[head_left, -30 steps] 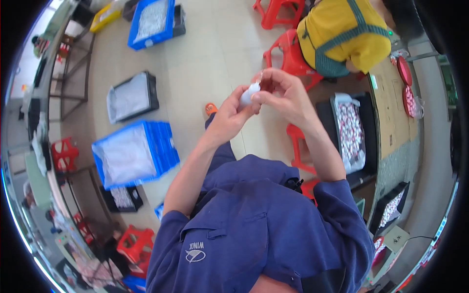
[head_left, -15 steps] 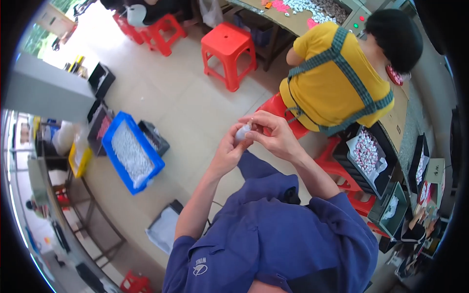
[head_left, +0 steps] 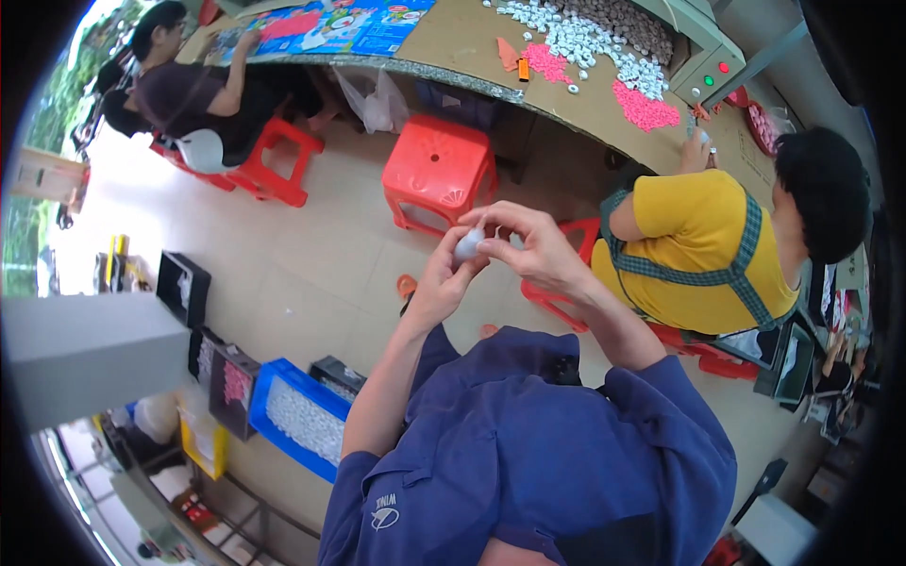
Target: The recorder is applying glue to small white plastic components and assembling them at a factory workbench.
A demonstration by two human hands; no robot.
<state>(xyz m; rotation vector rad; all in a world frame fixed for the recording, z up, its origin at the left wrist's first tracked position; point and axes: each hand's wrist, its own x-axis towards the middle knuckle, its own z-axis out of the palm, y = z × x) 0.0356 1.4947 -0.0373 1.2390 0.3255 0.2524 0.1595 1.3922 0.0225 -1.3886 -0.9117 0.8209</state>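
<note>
Holding one whitish object (head_left: 467,247) are one left hand (head_left: 441,284) and one right hand (head_left: 539,249).

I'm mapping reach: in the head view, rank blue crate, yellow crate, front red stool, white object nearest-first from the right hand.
1. White object, at the right hand.
2. Front red stool, straight ahead.
3. Blue crate, lower left.
4. Yellow crate, farther left.

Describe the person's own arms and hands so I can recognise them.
The left sleeve and right sleeve are loose, short and navy blue, matching the shirt, which has a pale emblem on its chest. Below them, both arms are uncovered; the left hand and right hand are ungloved, with slim fingers.
</note>
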